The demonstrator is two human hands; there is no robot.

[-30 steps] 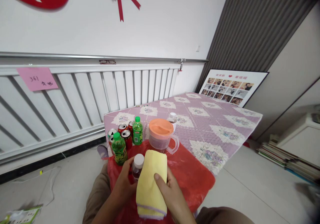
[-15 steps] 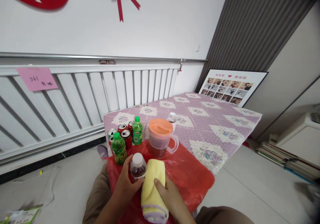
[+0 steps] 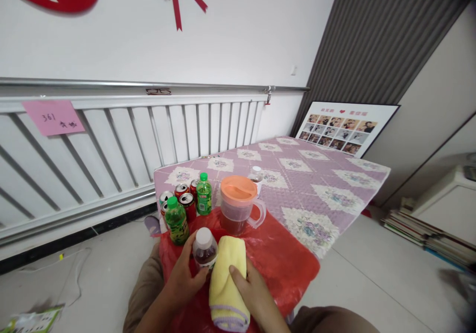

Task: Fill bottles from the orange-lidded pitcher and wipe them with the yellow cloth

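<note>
A clear bottle with a white cap and dark liquid stands upright near the front of the red plastic cover. My left hand is closed around its left side and front. To its right, my right hand grips a folded yellow towel with a purple edge, thumb on top and the other fingers hidden behind it. The towel's left side is right beside the bottle. Just behind stands a clear pitcher with an orange lid, brown liquid inside and its handle to the right.
Green-capped bottles and several drink cans crowd the left side. Behind the pitcher is another white-capped bottle. A purple floral cloth covers the surface beyond, alongside a white radiator. A photo board leans at the back right.
Little differs. My left thumb has shifted slightly left and down along the bottle, uncovering a bit more of its label. The towel stays in my right hand.
</note>
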